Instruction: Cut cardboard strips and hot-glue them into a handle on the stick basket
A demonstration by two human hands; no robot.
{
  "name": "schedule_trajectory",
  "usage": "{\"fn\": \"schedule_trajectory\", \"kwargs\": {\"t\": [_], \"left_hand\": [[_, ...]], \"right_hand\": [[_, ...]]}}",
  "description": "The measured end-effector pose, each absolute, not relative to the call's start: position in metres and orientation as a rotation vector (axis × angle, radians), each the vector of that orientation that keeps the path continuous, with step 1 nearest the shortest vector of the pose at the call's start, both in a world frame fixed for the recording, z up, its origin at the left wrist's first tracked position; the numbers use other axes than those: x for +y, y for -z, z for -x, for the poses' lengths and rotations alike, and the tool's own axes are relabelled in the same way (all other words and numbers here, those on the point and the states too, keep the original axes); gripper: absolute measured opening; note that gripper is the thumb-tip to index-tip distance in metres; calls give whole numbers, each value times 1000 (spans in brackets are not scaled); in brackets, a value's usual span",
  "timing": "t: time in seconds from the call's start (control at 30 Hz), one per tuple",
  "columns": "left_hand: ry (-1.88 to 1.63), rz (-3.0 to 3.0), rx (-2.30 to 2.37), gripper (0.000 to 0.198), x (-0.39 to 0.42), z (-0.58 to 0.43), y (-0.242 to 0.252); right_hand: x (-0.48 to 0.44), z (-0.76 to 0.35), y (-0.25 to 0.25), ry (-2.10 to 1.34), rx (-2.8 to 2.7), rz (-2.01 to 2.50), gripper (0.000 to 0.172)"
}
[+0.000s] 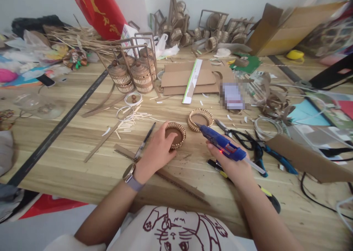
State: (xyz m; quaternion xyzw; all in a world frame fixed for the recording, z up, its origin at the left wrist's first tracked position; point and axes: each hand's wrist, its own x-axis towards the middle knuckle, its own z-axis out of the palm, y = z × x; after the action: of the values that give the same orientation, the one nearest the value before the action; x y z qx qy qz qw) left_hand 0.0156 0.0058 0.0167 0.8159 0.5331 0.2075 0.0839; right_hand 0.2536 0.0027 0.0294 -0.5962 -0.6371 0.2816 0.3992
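My left hand (160, 148) is curled over a small round woven basket piece (176, 135) on the wooden table, fingers gripping its rim. My right hand (230, 162) grips a blue hot glue gun (222, 143), its nozzle pointing up-left toward a second round woven ring (200, 118) just beyond. A red light glows on the gun. A watch sits on my left wrist.
Scissors and pliers (248, 139) lie right of the gun. A craft knife (145, 142) and cardboard strips lie left. Several finished tiered woven baskets (132, 74) stand behind, with cardboard sheets (190, 78), small sticks (129, 120) and a long black ruler (60, 126).
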Motion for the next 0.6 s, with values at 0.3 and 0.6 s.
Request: {"fn": "schedule_trajectory", "kwargs": {"t": [0.3,0.6], "left_hand": [[-655,-2467,1549,36,6,-14,-14],[-681,-2467,1542,40,7,-13,-12]], "right_hand": [[2,-248,-40,-759,-1632,1515,24],[4,-244,-42,-762,-1666,1485,22]]}}
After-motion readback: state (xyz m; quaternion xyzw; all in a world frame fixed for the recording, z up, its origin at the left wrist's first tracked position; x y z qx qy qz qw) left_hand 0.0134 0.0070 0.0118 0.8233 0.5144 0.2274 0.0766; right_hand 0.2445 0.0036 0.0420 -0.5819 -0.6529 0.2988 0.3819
